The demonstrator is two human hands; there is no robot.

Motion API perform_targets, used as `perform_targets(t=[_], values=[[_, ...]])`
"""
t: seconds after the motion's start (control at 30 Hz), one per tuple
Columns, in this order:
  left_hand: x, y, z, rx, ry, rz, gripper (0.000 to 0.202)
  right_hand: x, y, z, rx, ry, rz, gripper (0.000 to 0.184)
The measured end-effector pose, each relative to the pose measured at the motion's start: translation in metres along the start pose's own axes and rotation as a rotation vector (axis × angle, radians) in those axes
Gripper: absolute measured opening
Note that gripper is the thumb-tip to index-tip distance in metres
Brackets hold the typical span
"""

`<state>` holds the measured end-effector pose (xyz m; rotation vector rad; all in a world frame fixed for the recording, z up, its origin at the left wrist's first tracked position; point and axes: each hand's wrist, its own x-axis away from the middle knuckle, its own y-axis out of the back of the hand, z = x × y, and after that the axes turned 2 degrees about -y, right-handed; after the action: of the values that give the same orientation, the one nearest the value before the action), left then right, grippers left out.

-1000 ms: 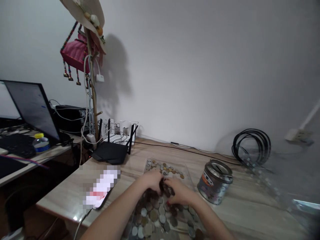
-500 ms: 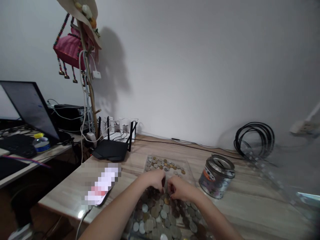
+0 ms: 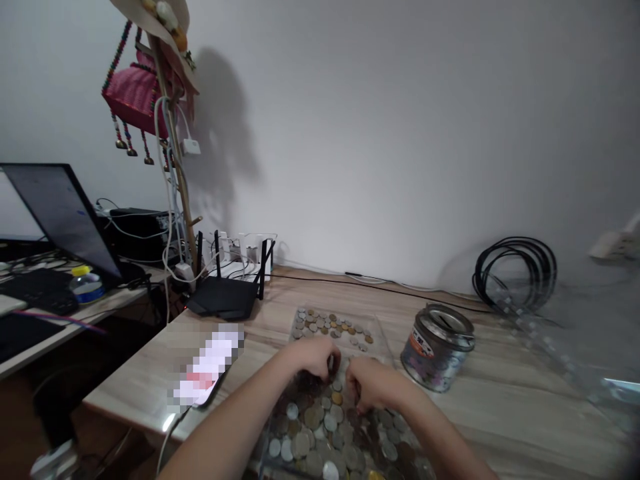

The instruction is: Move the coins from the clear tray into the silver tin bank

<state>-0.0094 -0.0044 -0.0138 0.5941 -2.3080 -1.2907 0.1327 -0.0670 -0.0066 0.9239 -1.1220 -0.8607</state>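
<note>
Many silver and gold-coloured coins lie heaped in a clear plastic container in front of me. My left hand is over its far part, fingers curled down and closed; whatever they hold is hidden. Close by on the right, my right hand has its fingers bent together just above the coins, and I cannot make out what is between them. Beyond both hands, more coins are spread in a thin layer on a clear plastic sheet or lid. A worn tin with a slotted lid stands upright to the right.
To the left lies a phone with a cable. A black router stands behind it. Coiled black cable and a clear plastic piece are at the right. A laptop and bottle sit on another desk.
My right hand has moved slightly right and lower over the coins. The left hand has shifted a little to the right, fingers still curled. The view has also shifted slightly.
</note>
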Motion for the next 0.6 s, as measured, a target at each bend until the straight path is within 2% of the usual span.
perform_targets(t=[0.13, 0.23, 0.37, 0.47, 0.6], values=[[0.000, 0.003, -0.004, -0.094, 0.079, 0.121, 0.017, 0.004, 0.008, -0.005, 0.091, -0.114, -0.017, 0.018], [-0.001, 0.002, -0.003, -0.120, 0.077, 0.105, 0.024, 0.007, 0.016, -0.008, 0.192, -0.223, -0.069, 0.035], [0.000, 0.003, -0.001, -0.109, 0.066, 0.081, 0.030, 0.011, 0.021, -0.004, 0.237, -0.267, -0.041, 0.053], [0.002, 0.006, 0.000, -0.081, 0.047, 0.124, 0.037, 0.016, 0.017, 0.000, 0.275, -0.281, 0.003, 0.051], [0.006, 0.010, -0.004, -0.053, 0.004, 0.187, 0.049, 0.028, 0.006, -0.001, 0.319, -0.225, -0.019, 0.043]])
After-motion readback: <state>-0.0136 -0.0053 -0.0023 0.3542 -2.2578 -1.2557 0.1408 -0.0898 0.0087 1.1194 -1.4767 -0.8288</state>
